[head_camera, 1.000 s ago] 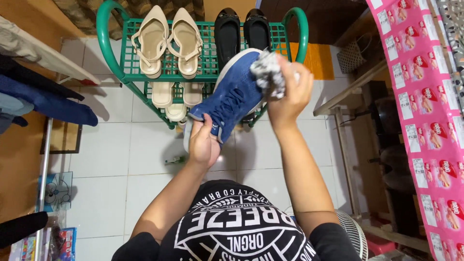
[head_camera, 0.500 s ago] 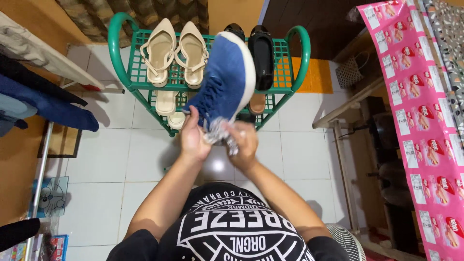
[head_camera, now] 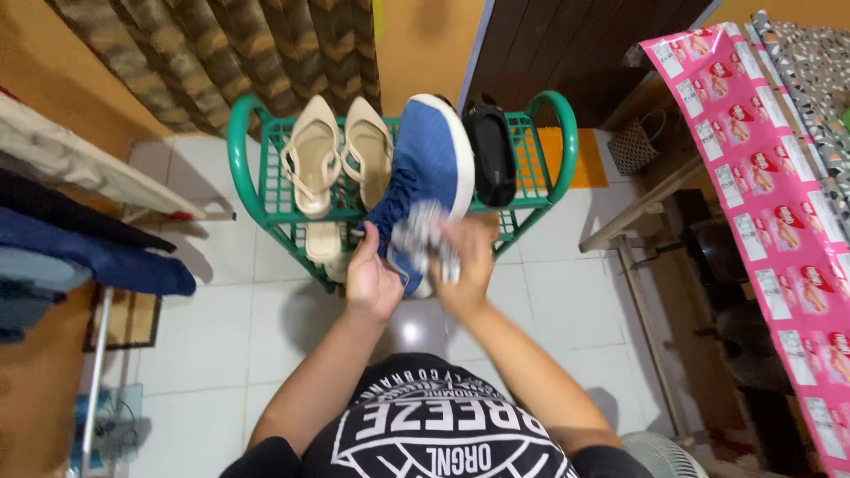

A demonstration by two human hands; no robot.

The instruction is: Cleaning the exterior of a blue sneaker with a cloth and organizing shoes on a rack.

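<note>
A blue sneaker (head_camera: 431,159) with a white sole is held up over the green shoe rack (head_camera: 248,190), toe pointing away from me. My left hand (head_camera: 372,276) grips its heel end from below. My right hand (head_camera: 467,265) is closed on a crumpled black-and-white cloth (head_camera: 423,237) pressed against the sneaker's lower side near the laces. The cloth is motion-blurred.
On the rack's top shelf sit a pair of beige sandals (head_camera: 341,155) and a black flat shoe (head_camera: 492,152); more beige shoes lie on a lower shelf. Folded clothes (head_camera: 84,252) hang at left. A pink-covered table (head_camera: 779,195) and wooden frame stand at right, a fan (head_camera: 660,456) at bottom right.
The cloth hand went from the sneaker's toe down to its laced side near the heel. The sneaker tipped more upright. My view lifted, showing the curtain and door.
</note>
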